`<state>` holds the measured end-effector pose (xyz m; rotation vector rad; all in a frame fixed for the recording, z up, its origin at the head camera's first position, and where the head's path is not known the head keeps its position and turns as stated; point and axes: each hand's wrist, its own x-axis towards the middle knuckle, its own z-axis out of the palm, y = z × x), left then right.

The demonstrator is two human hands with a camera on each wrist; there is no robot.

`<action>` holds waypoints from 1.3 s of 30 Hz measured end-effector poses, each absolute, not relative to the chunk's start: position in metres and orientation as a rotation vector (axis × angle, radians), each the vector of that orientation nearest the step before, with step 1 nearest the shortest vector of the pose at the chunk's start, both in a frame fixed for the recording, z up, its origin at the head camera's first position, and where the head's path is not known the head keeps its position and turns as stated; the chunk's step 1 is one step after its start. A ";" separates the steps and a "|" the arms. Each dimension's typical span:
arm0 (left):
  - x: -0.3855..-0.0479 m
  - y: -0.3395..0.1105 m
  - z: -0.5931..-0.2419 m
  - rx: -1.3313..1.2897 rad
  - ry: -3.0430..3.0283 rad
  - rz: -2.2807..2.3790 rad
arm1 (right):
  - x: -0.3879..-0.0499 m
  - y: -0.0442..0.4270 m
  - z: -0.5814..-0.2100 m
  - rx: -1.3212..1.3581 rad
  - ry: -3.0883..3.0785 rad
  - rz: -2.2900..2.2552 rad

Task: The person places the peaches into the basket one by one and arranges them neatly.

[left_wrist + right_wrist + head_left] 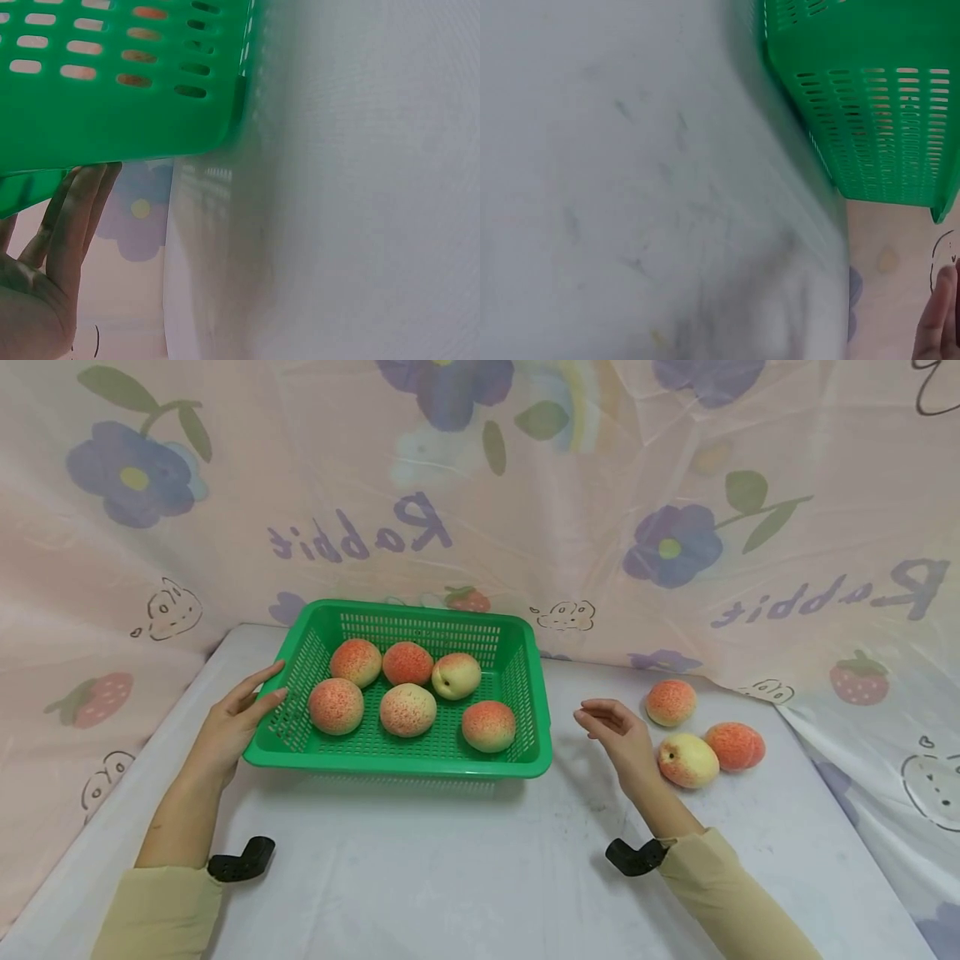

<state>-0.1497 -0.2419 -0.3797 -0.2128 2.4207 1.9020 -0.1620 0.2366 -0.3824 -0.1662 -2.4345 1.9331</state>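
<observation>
My left grip (234,720): pinching the left rim of the green basket (397,766), thumb uppermost. My right grip (621,739): empty, fingers loosely bent, apart from the basket's right side. In the basket: 6 peaches (407,710). On the table (420,868), to my right: 3 loose peaches (688,764). Step, by my judgement: steadying the basket, loading unfinished; next move likely calls for my right grip cupping 1 loose peach

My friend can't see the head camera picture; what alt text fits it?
A person's left hand holds a green basket containing six peaches; their empty right hand hovers between it and three loose peaches on a white table.
</observation>
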 end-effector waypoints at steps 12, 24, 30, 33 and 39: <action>-0.150 -0.242 -0.380 -0.216 2.422 1.895 | -0.149 0.246 -0.381 -0.358 -2.267 1.779; -0.150 -0.242 -0.381 -0.220 2.435 1.889 | -0.144 0.270 -0.374 -0.457 -2.200 1.575; -0.150 -0.242 -0.381 -0.203 2.435 1.893 | -0.140 0.282 -0.373 -0.515 -2.217 1.470; -0.149 -0.242 -0.381 -0.204 2.437 1.894 | -0.138 0.287 -0.376 -0.530 -2.224 1.457; -0.149 -0.242 -0.381 -0.210 2.434 1.900 | -0.137 0.293 -0.382 -0.566 -2.229 1.393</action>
